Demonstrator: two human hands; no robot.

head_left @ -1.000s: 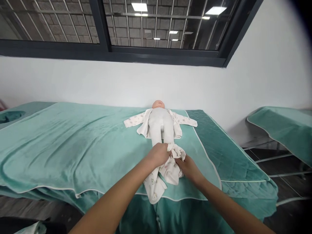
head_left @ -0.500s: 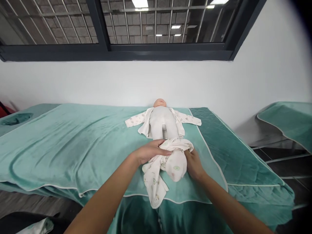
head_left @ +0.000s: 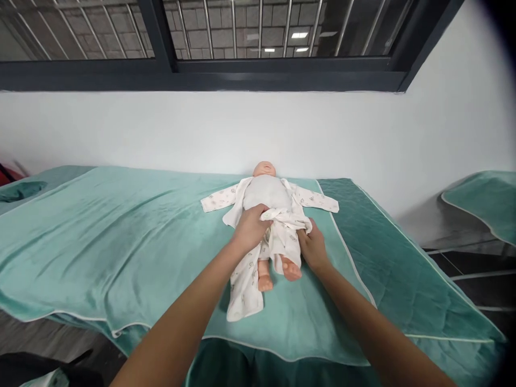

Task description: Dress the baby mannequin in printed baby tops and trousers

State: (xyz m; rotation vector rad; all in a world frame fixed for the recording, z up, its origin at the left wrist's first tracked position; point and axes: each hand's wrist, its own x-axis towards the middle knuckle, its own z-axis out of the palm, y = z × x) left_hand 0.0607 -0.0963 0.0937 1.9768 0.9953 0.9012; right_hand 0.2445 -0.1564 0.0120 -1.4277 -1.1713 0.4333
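A baby doll (head_left: 265, 169) lies on its back with its head toward the wall. Its arms are spread in the sleeves of an open white patterned jacket (head_left: 220, 199). White patterned trousers (head_left: 285, 239) are bunched over its thighs, and both bare feet show below. One trouser leg lies beside the doll's leg on the left. My left hand (head_left: 252, 228) is closed on the trousers' bunched top at the left. At the right, my right hand (head_left: 313, 247) grips the same cloth by its edge.
The doll rests on a light green blanket (head_left: 133, 236) spread over a darker green quilted cover (head_left: 387, 258). A white wall (head_left: 201, 129) with a barred window stands behind. Another green-covered surface (head_left: 484, 204) is at the right, and a dark object (head_left: 44, 371) at lower left.
Both hands have moved up the doll's legs with the trousers. The doll's feet now show below the cloth, and the view has shifted slightly.
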